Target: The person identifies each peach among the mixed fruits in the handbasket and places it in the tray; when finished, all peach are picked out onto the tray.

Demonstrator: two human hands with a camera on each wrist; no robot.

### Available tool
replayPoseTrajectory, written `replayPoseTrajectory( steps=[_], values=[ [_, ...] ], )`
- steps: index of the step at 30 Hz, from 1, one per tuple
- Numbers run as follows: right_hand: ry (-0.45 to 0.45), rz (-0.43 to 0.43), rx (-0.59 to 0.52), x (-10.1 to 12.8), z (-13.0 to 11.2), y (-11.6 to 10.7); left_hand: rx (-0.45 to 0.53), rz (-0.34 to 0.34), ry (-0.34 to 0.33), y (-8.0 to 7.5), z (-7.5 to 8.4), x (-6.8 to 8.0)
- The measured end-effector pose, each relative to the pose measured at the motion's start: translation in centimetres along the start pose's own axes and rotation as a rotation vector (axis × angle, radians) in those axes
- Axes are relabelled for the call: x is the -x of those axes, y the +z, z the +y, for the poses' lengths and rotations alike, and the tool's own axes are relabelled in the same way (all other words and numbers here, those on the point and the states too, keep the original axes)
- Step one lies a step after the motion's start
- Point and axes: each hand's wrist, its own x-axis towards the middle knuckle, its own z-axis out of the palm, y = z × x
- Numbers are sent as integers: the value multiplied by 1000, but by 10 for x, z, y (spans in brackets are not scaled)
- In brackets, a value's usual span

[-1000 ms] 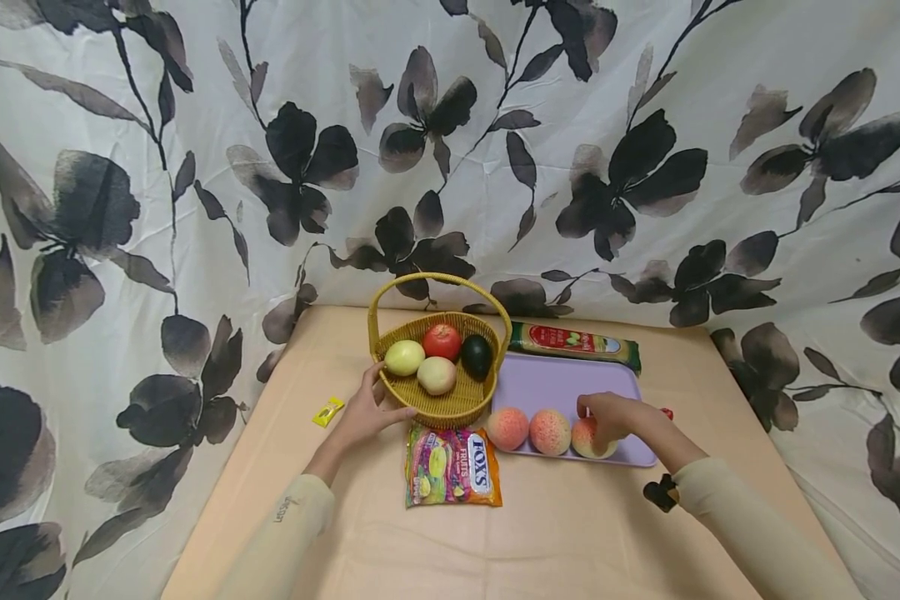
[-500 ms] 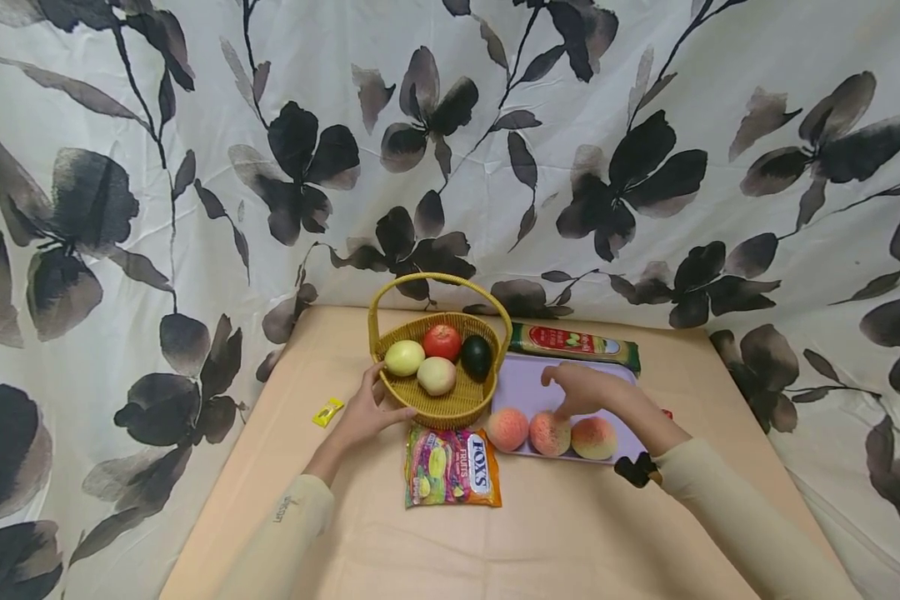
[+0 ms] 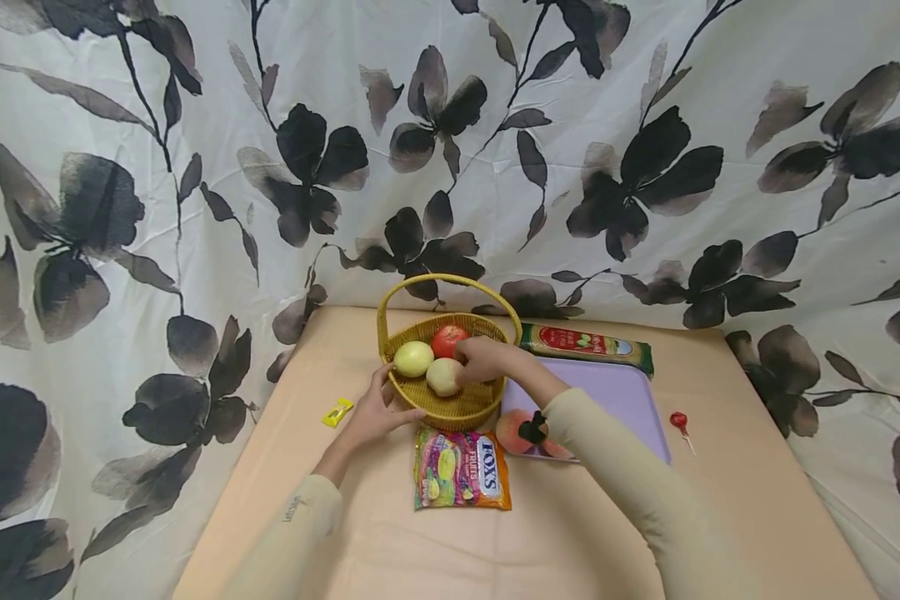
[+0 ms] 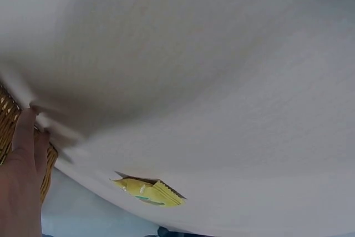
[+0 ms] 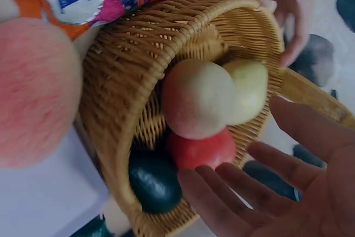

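Head view: left hand point(image 3: 372, 414) gripped the basket point(image 3: 450, 406) rim at 7 o'clock, steadying it. Right hand point(image 3: 484, 359) hovered inside, fingers spread loose over the pale peach point(image 3: 444, 376) — holding nothing. Handle arched overhead, tight entry. Tray point(image 3: 630, 400) sat at 3 o'clock — candy bag point(image 3: 461, 468) at 6.

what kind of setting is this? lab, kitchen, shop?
Most likely a staged tabletop set-up, not a real kitchen. A floral curtain closes off the back and sides, and the beige-covered table carries arranged props: a wicker basket of fruit, a lilac tray and a candy bag.
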Motion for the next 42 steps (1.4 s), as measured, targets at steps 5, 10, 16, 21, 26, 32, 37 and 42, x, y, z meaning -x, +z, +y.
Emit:
replayPoseTrajectory(
  steps=[5,10,16,21,26,32,37,42],
  values=[
    [113,-29,3,-24,-4,8,0,-8,-13,6,2,0],
    [171,-49,57,-39,-3,11,10,-15,-16,10,5,-1],
    [208,-18,51,-49,-4,14,2,-22,-23,9,8,-1],
    [188,33,48,-54,-4,19,8,-14,-17,7,8,-2],
    [170,42,26,-55,-4,25,11,-23,-7,5,8,-3],
    [77,72,8,-56,-9,25,-13,-12,-18,2,8,-2],
    [12,37,26,-57,-15,25,-15,-11,-19,-1,7,-2],
    [-9,-8,63,-56,-20,26,-1,-7,-18,-3,6,-1]
  ],
)
